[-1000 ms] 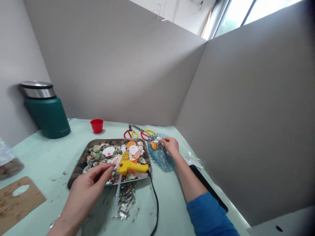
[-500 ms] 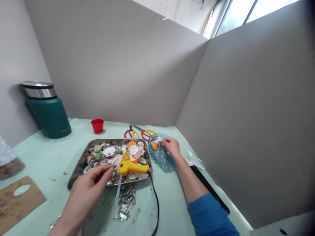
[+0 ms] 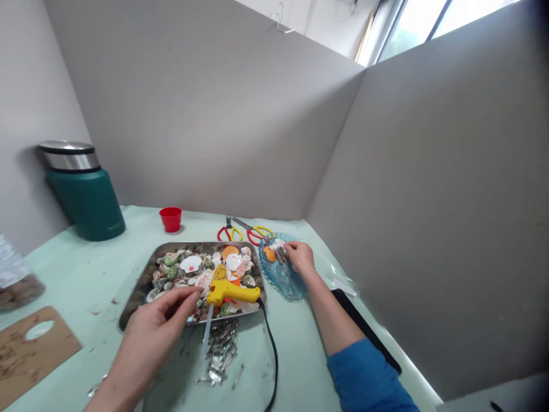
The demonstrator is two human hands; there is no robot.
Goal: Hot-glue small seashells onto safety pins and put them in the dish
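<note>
Over the near edge of the metal tray (image 3: 128, 309), my left hand (image 3: 154, 323) has thumb and forefinger pinched together; anything between the tips is too small to make out. Beside those fingertips a yellow glue gun (image 3: 234, 293) lies across the shells (image 3: 171, 266) in the tray, its clear glue stick (image 3: 207, 332) sticking out toward me. My right hand (image 3: 301, 256) reaches into the blue ribbed dish (image 3: 285, 283), fingers closed at small grey-brown striped pieces (image 3: 280, 255). An orange shell (image 3: 270, 254) lies beside them. What the right fingertips grip is hidden.
Metal clips (image 3: 222, 349) lie piled before the tray, near the black cord (image 3: 273, 349). Two pairs of scissors (image 3: 253, 230), a red cup (image 3: 170, 219) and a green flask (image 3: 86, 200) stand behind. Cardboard (image 3: 34, 360) lies left; a black flat object (image 3: 364, 329) lies under my right arm.
The grey-brown pieces in the blue dish have shifted slightly under my right fingertips. My left hand keeps its pinch in the same place.
</note>
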